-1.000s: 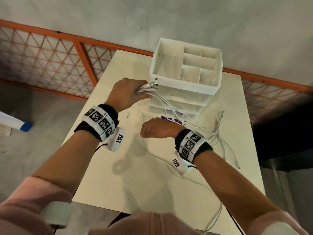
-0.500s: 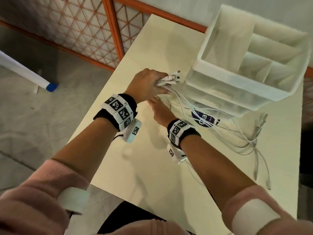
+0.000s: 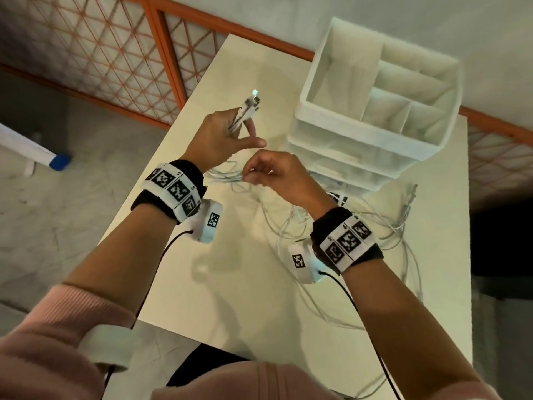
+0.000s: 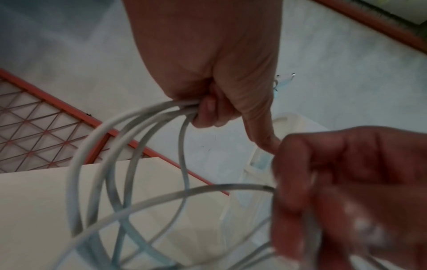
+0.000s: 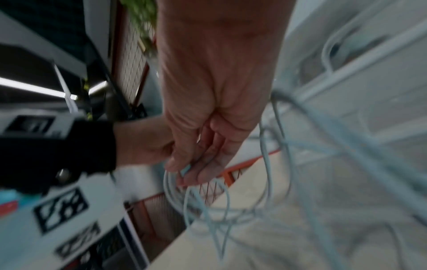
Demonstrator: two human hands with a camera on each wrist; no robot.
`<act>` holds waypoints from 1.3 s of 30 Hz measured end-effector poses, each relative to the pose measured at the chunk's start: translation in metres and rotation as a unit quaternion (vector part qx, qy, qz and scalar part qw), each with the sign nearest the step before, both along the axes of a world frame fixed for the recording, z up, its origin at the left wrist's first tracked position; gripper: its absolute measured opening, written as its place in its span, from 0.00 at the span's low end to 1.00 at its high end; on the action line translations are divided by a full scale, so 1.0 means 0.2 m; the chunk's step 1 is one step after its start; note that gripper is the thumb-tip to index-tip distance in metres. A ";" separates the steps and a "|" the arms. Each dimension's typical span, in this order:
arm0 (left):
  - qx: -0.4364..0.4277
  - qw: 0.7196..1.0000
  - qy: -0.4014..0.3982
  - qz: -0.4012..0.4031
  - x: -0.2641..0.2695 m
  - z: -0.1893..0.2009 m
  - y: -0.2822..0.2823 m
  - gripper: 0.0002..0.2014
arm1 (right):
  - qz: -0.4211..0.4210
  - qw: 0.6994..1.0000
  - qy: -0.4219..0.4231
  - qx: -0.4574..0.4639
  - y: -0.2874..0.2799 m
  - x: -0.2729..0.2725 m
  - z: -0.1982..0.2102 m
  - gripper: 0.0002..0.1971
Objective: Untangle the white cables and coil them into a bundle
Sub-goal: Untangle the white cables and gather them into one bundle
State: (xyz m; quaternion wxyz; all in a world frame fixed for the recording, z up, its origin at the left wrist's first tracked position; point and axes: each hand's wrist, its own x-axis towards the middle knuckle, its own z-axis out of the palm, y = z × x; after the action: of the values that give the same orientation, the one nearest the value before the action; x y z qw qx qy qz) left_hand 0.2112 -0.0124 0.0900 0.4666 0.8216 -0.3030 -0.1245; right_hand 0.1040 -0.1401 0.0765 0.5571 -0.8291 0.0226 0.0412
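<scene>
The left hand [image 3: 222, 137] is gripping the white cables [image 4: 129, 146] in a curled fist above the table [image 3: 230, 284], their plug ends [image 3: 251, 103] sticking up past the knuckles. Just to its right, the right hand [image 3: 277, 174] is pinching a few strands between thumb and fingertips. The remaining cable is lying tangled on the table near the white organizer box [image 3: 375, 90].

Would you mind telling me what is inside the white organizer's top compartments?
The white organizer shows only bare white walls and dividers in its open top compartments; no cable lies there. The drawers below are translucent and blurred, so their contents cannot be told.
</scene>
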 end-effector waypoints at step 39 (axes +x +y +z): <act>-0.167 0.966 0.130 -0.150 -0.50 0.39 -0.11 0.17 | -0.138 0.968 -0.010 -0.209 -0.26 -0.43 0.03 0.21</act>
State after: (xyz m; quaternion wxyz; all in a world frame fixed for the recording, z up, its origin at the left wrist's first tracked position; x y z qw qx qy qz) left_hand 0.1121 -0.0354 0.1690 0.6089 0.6535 -0.3759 -0.2466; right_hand 0.0175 -0.1916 0.0831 0.3721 -0.9163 0.1394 -0.0497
